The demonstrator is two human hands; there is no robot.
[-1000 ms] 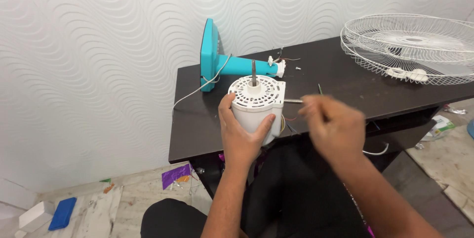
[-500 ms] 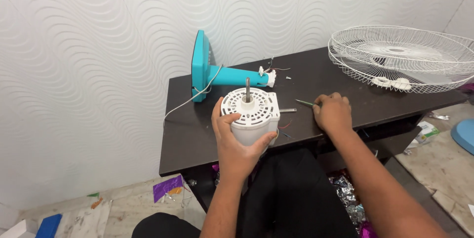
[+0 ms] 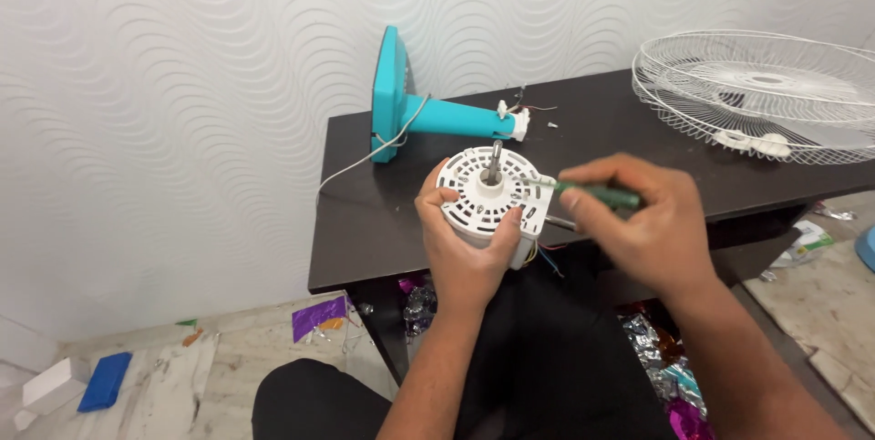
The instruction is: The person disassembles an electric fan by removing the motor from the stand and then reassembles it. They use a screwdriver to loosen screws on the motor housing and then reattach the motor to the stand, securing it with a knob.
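at the table's (image 3: 383, 239) near edge the left hand (image 3: 469, 248) stays clamped round the white motor (image 3: 492, 198), while the right hand (image 3: 643, 221), closed on a green screwdriver (image 3: 592, 194), has swung back, its tip now at the motor's top, so screw work resumes.

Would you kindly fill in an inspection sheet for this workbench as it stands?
Surface: dark table against a wavy white wall.
Job's things: white vented fan motor, shaft up; green-handled screwdriver, tip at the motor's top.
Clutter: teal fan stand lying on its side; white wire fan guard.
Hands: left hand grips the motor; right hand holds the screwdriver.
Cables: white cord from the stand; coloured wires under the motor.
Surroundings: foil scraps and a blue block on the floor.
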